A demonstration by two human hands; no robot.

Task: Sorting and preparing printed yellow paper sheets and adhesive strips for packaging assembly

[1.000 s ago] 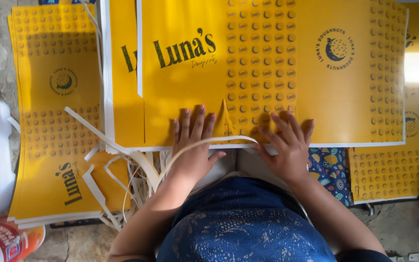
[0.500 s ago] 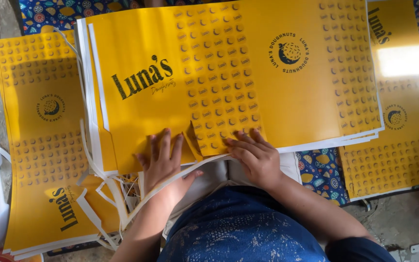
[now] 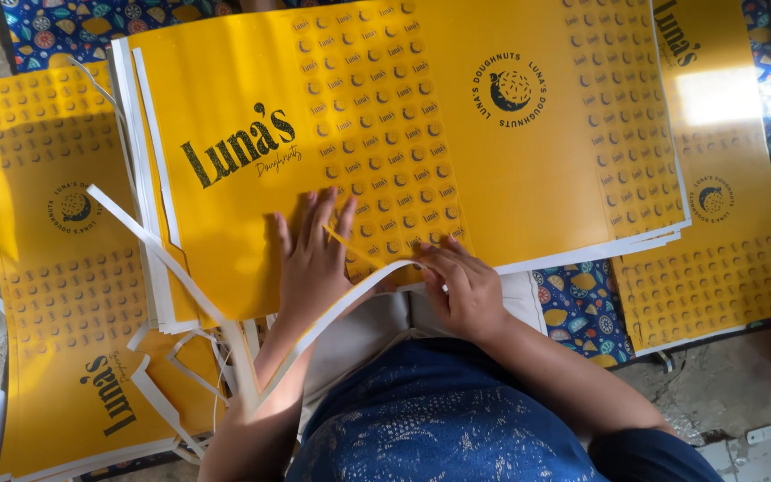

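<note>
A stack of large yellow printed card sheets lies in front of me, with a dot pattern and round emblem on the top one. My left hand presses flat on the top sheet's near edge, fingers spread. My right hand pinches the sheet's lower edge, where a thin white paper strip peels away and curls down toward my lap. My blue patterned clothing fills the bottom of the view.
A second stack of yellow sheets lies at the left, with several loose white trim strips over it. More yellow sheets lie at the right on a blue patterned cloth. Grey floor shows at lower right.
The view has tilted, so the stack sits lower and more slanted. My right hand has gone from lying flat to pinching the edge, and the white strip has come further away.
</note>
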